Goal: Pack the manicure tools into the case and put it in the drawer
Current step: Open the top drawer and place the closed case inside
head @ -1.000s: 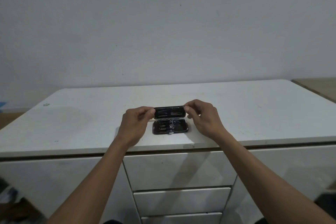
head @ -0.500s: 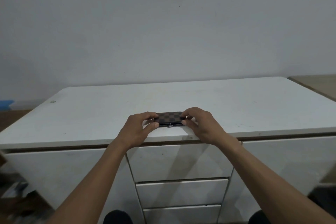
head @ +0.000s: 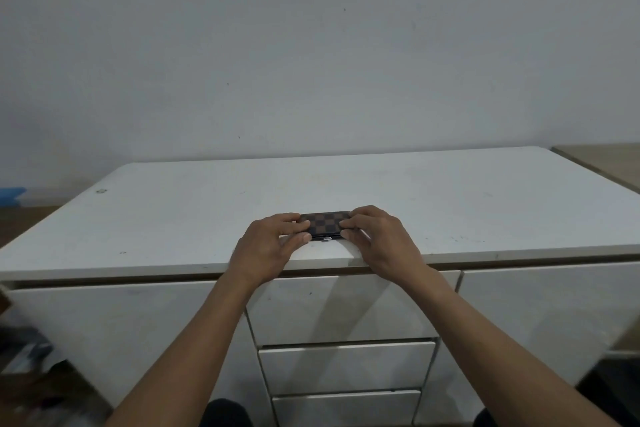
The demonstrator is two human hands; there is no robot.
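A small manicure case [head: 325, 222] with a brown checkered lid lies closed on the white cabinet top [head: 194, 211], near its front edge. A small metal clasp shows at the case's front rim. My left hand [head: 270, 246] grips the case's left end, thumb at the front and fingers on the lid. On the right end sits my right hand [head: 377, 239], its fingers pressing the lid. The tools are hidden inside. Below the case are stacked closed drawers [head: 346, 366].
The cabinet top stands against a plain grey wall. A wooden surface [head: 602, 158] adjoins at the far right. Dark clutter lies on the floor at lower left [head: 24, 354]. A blue object [head: 10, 193] sits at the far left edge.
The case stood open with tools showing one second ago; the lid has been folded down and both hands now hold it closed. My view has dropped slightly.
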